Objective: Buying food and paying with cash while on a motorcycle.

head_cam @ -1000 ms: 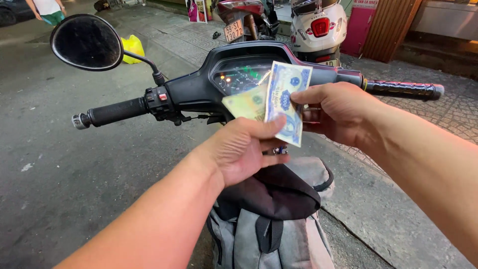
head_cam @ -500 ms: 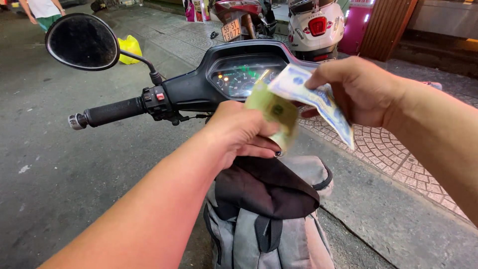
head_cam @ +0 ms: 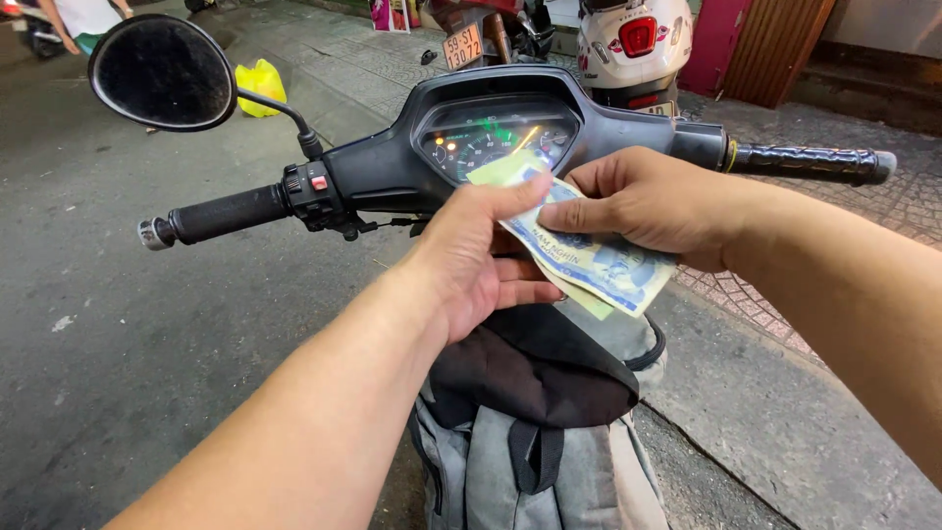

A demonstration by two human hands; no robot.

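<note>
A: What do the two hands hold?

B: Both grip a small stack of banknotes (head_cam: 589, 257). The left hand (head_cam: 481, 257) is closed on the stack from the left, thumb on top near the upper edge, fingers curled beneath. The right hand (head_cam: 648, 201) is closed on it from the right, thumb and forefinger pinching the bluish top note.

A: Where do the banknotes lie?

B: Between the hands, in front of the scooter's lit instrument panel (head_cam: 496, 142) and above a grey backpack (head_cam: 549, 461). A yellow-green note shows under the bluish one, along its upper and lower edges. How many notes the stack has cannot be told.

A: And the backpack?

B: It stands just below the hands, against the scooter, its black top flap (head_cam: 535, 368) folded over the grey body.

A: What surrounds them?

B: The left handlebar grip (head_cam: 211, 216) reaches out to the left, with a red switch (head_cam: 319, 183) beside it and a round mirror (head_cam: 162, 74) on a stalk above. The right handlebar grip (head_cam: 810, 162) shows past the right wrist. Beyond are a yellow plastic bag (head_cam: 257, 83) on the road, a parked white scooter (head_cam: 633, 39), and paved kerb on the right.
</note>
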